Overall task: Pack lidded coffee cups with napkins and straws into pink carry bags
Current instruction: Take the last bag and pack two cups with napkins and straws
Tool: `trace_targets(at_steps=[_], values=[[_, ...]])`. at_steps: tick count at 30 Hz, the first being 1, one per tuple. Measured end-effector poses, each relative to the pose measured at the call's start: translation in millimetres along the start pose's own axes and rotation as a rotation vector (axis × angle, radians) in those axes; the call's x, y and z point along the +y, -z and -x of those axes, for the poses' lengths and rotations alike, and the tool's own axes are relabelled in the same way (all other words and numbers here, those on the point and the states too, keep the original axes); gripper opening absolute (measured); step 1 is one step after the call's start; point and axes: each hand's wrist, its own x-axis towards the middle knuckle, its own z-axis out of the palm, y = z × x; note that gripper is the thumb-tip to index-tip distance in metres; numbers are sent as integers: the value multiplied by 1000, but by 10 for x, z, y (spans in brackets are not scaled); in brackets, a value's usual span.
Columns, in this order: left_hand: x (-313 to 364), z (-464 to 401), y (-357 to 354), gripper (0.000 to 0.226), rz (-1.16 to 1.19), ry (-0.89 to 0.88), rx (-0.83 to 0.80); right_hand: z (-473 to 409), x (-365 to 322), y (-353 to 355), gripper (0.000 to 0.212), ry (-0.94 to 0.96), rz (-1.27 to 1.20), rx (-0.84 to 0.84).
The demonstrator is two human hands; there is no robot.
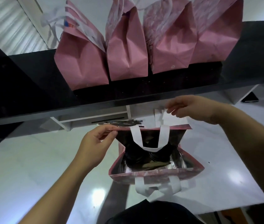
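Fingers of the left hand (95, 143) are curled and pinch the far left corner of the open pink bag (157, 173), thumb on one side of the rim and fingertips on the other. The right hand (191, 109) hovers above the far right side of the same bag and pinches white napkins (171, 120) between thumb and fingertips; the napkins hang down from this grip to just behind the far rim. Between the 2 hands, a white handle (149, 139) of the bag droops into the opening. Below the grips, deep inside the bag, dark round lids (145, 156) are visible, but I cannot tell how many cups are there. The bag stands on a white table (39, 159). Beyond both hands, on a black shelf (31, 78), 4 closed pink bags (128, 54) stand side by side.
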Motion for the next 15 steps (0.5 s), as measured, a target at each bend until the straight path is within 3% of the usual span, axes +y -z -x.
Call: trace_targets(at_steps=[4,8,15], values=[[5,-45,5,37,-11,-3,-4,-432,658,-72,21,-193,275,318],[-43,-72,6,29,11,3,-25,-776,1159,-237,27,-233,402,301],[-72,-107,1,26,-3,24,-35,-1141,1310,-388,53,-163,588,176]])
